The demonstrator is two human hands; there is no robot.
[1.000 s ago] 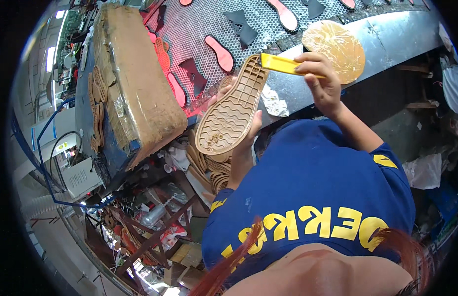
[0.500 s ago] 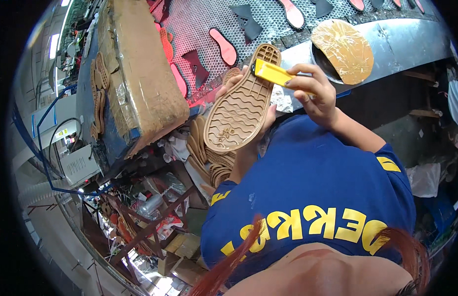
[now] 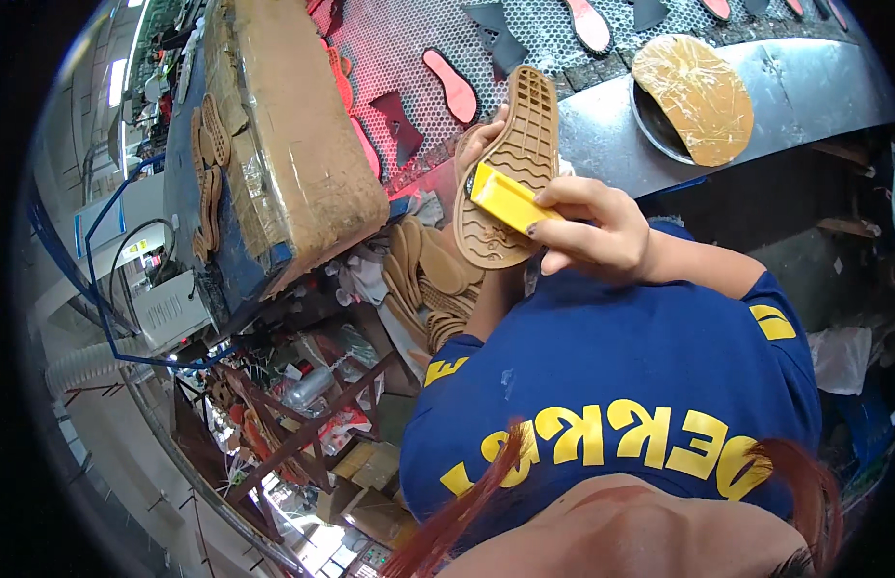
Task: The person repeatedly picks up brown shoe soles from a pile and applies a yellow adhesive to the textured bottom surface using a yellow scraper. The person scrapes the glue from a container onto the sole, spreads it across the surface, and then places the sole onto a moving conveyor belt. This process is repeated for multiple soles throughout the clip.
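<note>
- Perforated red mesh belt (image 3: pixel 409 39) fills the upper centre of the frame, carrying flat pink insole cut-outs (image 3: pixel 454 85) and dark angular pieces.
- At its lower edge runs a curved grey metal rim (image 3: pixel 804 87); on this rests a round dish covered with a glossy tan sheet (image 3: pixel 693 85).
- At upper left sits a rough brown cardboard-wrapped block (image 3: pixel 293 144).
- Centre frame: a tan rubber shoe sole with ridged wavy tread (image 3: pixel 513 164), tread facing the camera, gripped from behind by the left hand (image 3: pixel 474 144), fingers curled round its edge.
- The right hand (image 3: pixel 592 229) pinches a yellow rectangular plastic block (image 3: pixel 505 197), pressed against the tread.
- Stacked tan soles (image 3: pixel 428 279) lie just below.
</note>
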